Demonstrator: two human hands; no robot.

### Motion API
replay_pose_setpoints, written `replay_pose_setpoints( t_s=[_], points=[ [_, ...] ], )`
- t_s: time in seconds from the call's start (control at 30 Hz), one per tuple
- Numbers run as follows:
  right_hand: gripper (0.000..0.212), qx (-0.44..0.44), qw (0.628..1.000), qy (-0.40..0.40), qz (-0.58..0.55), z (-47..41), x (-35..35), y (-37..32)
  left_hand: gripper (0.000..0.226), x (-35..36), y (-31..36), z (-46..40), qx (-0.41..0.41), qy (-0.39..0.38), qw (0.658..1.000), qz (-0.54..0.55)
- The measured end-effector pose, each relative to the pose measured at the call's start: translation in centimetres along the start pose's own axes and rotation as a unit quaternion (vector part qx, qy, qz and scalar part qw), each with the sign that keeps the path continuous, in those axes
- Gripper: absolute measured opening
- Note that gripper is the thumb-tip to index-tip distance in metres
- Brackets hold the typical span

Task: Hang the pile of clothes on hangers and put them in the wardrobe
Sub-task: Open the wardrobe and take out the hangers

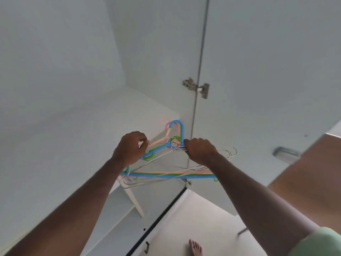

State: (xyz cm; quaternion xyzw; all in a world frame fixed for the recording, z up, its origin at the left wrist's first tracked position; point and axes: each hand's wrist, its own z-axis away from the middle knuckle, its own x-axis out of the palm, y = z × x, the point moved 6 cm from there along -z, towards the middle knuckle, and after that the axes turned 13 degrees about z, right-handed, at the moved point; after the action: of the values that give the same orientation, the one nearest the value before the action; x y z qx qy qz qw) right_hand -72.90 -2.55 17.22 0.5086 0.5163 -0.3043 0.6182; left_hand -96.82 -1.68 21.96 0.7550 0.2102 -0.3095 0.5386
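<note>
Inside the white open wardrobe [73,89], the bunch of coloured plastic and thin wire hangers [171,163] lies between both hands. The right hand [200,151] grips the necks; the left hand [130,147], at nine o'clock, pinches a pink arm.

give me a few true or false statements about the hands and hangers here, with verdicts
1. Both hands hold a bunch of hangers. True: the left hand and right hand grip the hangers.
2. All the hangers are wire. False: a blue plastic hanger and other coloured ones are mixed in.
3. A shirt hangs on the hangers. False: they are bare.
4. A metal hinge shows on the wardrobe door. True.
</note>
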Motion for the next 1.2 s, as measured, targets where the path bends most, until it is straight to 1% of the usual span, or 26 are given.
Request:
replay_pose_setpoints(
  t_s=[0.17,0.23,0.37,0.47,0.6,0.67,0.8,1.0,1.13,1.2],
  points=[
    [0.030,0.039,0.998,-0.041,0.014,8.0,1.5,4.0,0.032,5.7,4.7,0.0,0.020,-0.078,0.997,0.016],
    [0.030,0.070,0.996,-0.052,0.008,11.3,1.8,6.1,0.032,8.7,7.0,0.0,0.036,-0.119,0.992,0.016],
    [0.025,0.151,0.985,-0.071,-0.036,18.4,2.3,10.0,0.019,14.4,11.7,0.4,0.066,-0.187,0.980,0.011],
    [0.021,0.208,0.974,-0.083,-0.039,24.7,2.4,13.0,0.020,18.9,16.5,1.4,0.105,-0.225,0.968,0.020],
    [0.018,0.259,0.958,-0.116,-0.027,33.7,2.9,16.7,0.011,25.1,23.8,3.9,0.164,-0.270,0.949,0.025],
    [0.017,0.284,0.950,-0.126,-0.032,38.3,3.1,18.4,0.011,28.1,27.5,5.5,0.192,-0.282,0.940,0.021],
    [0.018,0.333,0.931,-0.150,-0.030,48.5,3.8,21.8,0.011,34.2,35.0,10.1,0.228,-0.313,0.922,0.014],
    [0.020,0.400,0.899,-0.179,-0.030,66.0,4.6,26.2,0.011,44.0,47.8,20.1,0.304,-0.360,0.882,0.029],
    [0.023,0.466,0.861,-0.200,-0.024,79.2,5.6,28.1,0.010,50.5,56.3,28.0,0.346,-0.396,0.848,0.060],
    [0.025,0.503,0.837,-0.214,-0.028,85.6,5.8,28.7,0.009,53.8,60.2,32.0,0.380,-0.425,0.820,0.054]
  ],
)
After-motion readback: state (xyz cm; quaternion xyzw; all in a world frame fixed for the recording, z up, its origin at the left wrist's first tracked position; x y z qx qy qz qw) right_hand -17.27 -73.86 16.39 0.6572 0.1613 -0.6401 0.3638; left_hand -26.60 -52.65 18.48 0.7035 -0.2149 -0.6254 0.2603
